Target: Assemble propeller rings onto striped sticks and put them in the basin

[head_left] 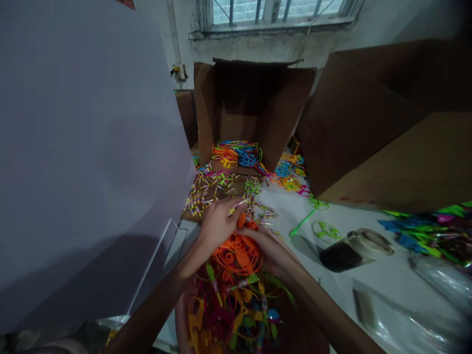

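Observation:
My left hand (pixel 217 223) is closed, with a small yellow-and-pink striped plastic piece (pixel 236 206) between its fingers. Just right of it, my right hand (pixel 260 239) curls around a bunch of orange plastic propeller discs (pixel 239 255), its fingertips partly hidden behind them. Both hands nearly meet above the discs. Below them a container (pixel 180 314) holds a jumble of coloured propellers and striped sticks (pixel 236 314). Ahead of my left hand, many small striped pieces (pixel 199 196) lie scattered on a cardboard sheet (pixel 236 189).
An open cardboard box (pixel 206 113) on its side holds colourful propeller discs (pixel 239 155). A larger box (pixel 398 162) stands right. On the white table are a green propeller (pixel 326 231), a green twisted stick (pixel 302 222), a jar of dark contents (pixel 341 255) and plastic bags (pixel 409 319). A pale panel (pixel 92 147) rises left.

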{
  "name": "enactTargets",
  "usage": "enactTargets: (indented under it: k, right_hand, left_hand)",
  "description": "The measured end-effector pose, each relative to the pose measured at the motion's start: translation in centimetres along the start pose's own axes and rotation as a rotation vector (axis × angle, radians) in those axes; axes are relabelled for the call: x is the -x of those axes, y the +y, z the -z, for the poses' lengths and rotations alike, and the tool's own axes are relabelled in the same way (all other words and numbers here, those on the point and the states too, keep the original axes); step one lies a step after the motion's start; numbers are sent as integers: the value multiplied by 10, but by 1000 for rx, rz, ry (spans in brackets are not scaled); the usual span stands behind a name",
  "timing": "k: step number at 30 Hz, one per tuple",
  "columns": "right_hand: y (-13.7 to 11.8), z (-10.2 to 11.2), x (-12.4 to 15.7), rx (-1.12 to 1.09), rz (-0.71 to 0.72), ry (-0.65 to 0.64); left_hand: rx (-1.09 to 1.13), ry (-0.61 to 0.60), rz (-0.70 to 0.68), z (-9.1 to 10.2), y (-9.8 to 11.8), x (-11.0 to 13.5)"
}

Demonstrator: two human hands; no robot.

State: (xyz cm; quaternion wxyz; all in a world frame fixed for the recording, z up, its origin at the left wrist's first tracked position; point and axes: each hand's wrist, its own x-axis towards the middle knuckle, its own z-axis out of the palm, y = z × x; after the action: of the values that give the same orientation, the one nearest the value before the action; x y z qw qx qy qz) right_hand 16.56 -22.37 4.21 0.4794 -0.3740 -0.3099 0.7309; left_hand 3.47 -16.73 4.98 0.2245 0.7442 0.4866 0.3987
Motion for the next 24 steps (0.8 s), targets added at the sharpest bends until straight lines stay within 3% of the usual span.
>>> enactTargets:
  k: [3, 5, 7, 11, 17, 20, 24]
  right_hand:
    - [0, 3, 3, -68, -102, 24]
    - [0, 8, 3, -143, -94, 54]
    - [1, 12, 4, -209, -54, 83]
    - [4, 16, 7, -269, -110, 60]
    - [7, 11, 16, -298, -98, 94]
    - [7, 10, 18, -255, -111, 73]
    - [8, 8, 19, -244, -96, 107]
  left_hand:
    - [99, 156, 26, 7, -2, -1]
    - [258, 260, 109, 14, -3, 4]
    - [462, 288, 204, 20, -1, 12]
    - [650, 181, 290, 31, 12, 30]
    - [544, 73, 352, 44, 16, 45]
    - [520, -42, 308, 45, 14, 52]
    - [426, -93, 187, 43, 19, 59]
